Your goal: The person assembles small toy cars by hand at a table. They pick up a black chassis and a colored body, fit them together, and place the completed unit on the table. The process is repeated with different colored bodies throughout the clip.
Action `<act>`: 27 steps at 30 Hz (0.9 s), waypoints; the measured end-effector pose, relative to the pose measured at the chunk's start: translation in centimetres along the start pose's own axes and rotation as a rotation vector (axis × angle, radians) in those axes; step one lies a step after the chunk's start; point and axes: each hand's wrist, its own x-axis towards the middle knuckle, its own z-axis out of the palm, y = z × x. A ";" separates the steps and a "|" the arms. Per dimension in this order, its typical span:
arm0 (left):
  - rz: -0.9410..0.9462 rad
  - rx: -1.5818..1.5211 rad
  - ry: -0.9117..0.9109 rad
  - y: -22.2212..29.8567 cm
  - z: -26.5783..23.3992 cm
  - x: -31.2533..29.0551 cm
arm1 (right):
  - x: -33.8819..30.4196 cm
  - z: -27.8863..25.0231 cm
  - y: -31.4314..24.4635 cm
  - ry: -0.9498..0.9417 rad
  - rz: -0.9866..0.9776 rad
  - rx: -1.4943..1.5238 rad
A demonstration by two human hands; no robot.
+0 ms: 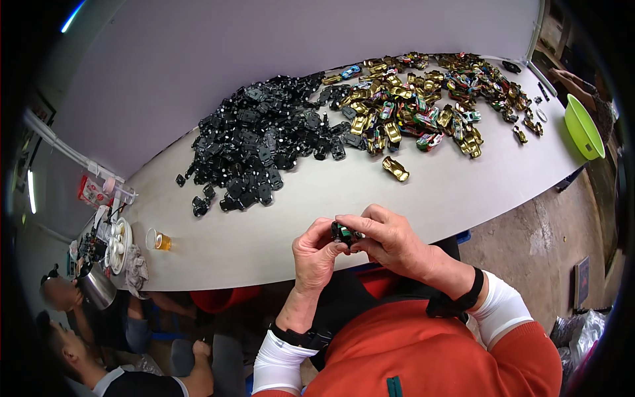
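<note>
Over the table's near edge, my left hand (313, 257) and my right hand (391, 242) meet with closed fingers around a small toy car (343, 233). Dark and green parts of the toy car show between the fingertips; the rest of it is covered. Beyond my hands a single gold toy car body (395, 169) lies on the table (304, 228). Farther off, a large heap of black toy car chassis (254, 142) spreads at the left. Next to it, on the right, is a heap of gold and multicoloured toy car bodies (423, 109).
A glass of amber drink (159, 241), a white tray of cups (119, 246), a cloth (136, 268) and a metal kettle (97, 286) are at the left end. A green basin (583, 127) stands at the right edge. Two people sit at lower left; another person's arm shows at far right.
</note>
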 end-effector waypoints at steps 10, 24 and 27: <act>-0.013 0.089 -0.070 0.8 0.6 0.2 | 0.1 -0.6 -1.4 0.010 -0.013 -0.115; -0.356 -0.222 0.027 0.6 0.6 0.4 | -0.5 -1.9 -0.5 -0.021 0.454 0.186; -0.400 -0.210 0.160 -0.5 -0.7 0.1 | -1.5 -2.2 0.8 0.012 0.379 0.167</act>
